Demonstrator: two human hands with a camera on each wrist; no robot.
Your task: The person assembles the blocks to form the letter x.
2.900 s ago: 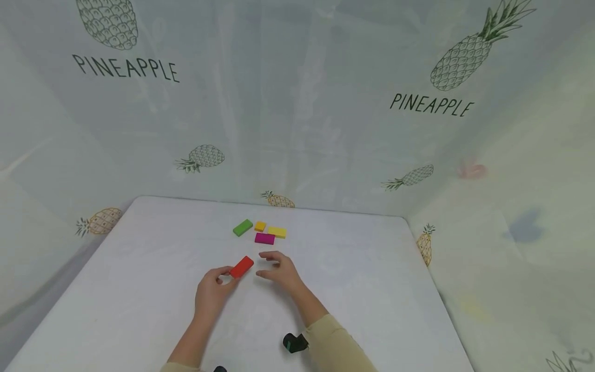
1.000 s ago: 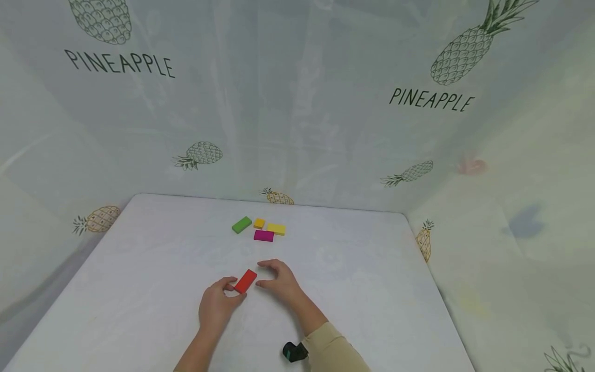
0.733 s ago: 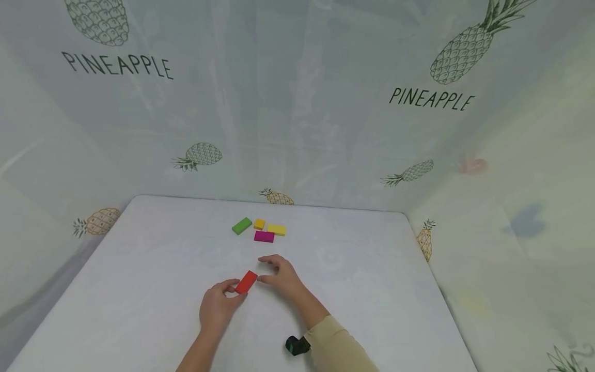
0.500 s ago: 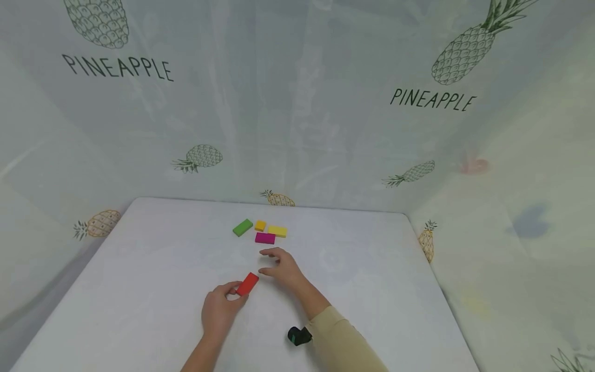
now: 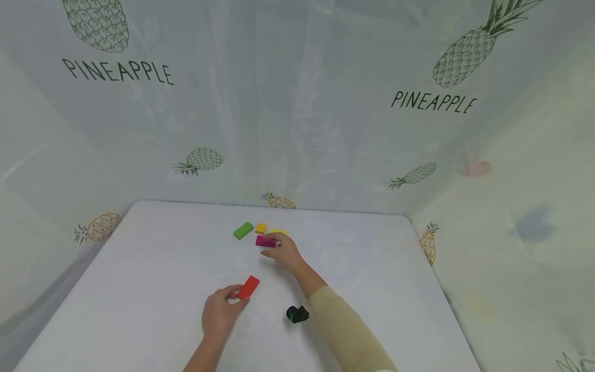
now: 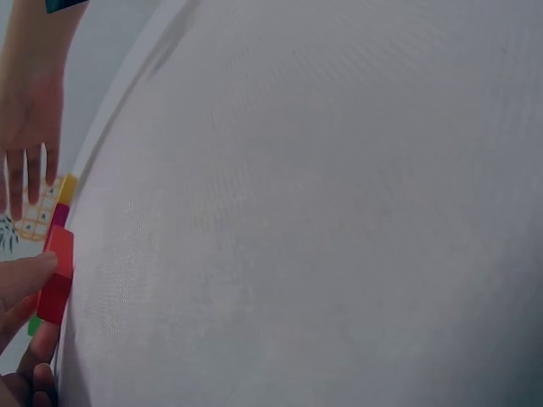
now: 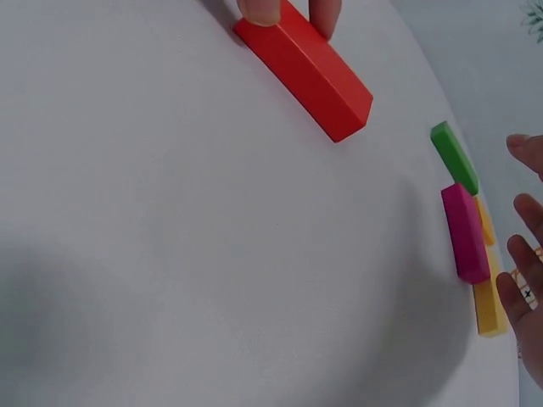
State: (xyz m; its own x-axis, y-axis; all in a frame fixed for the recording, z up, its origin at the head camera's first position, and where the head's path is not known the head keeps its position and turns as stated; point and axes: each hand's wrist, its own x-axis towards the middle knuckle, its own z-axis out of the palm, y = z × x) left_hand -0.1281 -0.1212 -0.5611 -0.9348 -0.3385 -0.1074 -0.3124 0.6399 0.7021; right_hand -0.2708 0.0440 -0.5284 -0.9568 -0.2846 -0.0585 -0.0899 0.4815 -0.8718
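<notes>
My left hand point(image 5: 220, 312) pinches a red rectangular block point(image 5: 249, 287) by its near end, thumb on one side and fingers on the other. Up close in the right wrist view, that red block point(image 7: 327, 76) stays tilted beside the fingertips, near the white surface. Farther forward, my right hand point(image 5: 285, 253) reaches over a magenta block point(image 5: 261, 241), thumb and fingers spread apart with nothing between them. In the right wrist view the right hand point(image 7: 530, 280) is close to the magenta block point(image 7: 465, 233). Its fingers partly cover a yellow block point(image 5: 279, 230) in the head view.
A green block point(image 5: 243, 231) and a small orange block point(image 5: 261, 228) lie left of the yellow one. The white table point(image 5: 139, 289) ends at a pineapple-print curtain point(image 5: 297, 103) behind and at the sides. A black device point(image 5: 297, 314) sits at the right wrist.
My right hand has moved forward from beside the red block to over the magenta block. The left hand keeps the red block, now slightly nearer the body and turned more upright in view.
</notes>
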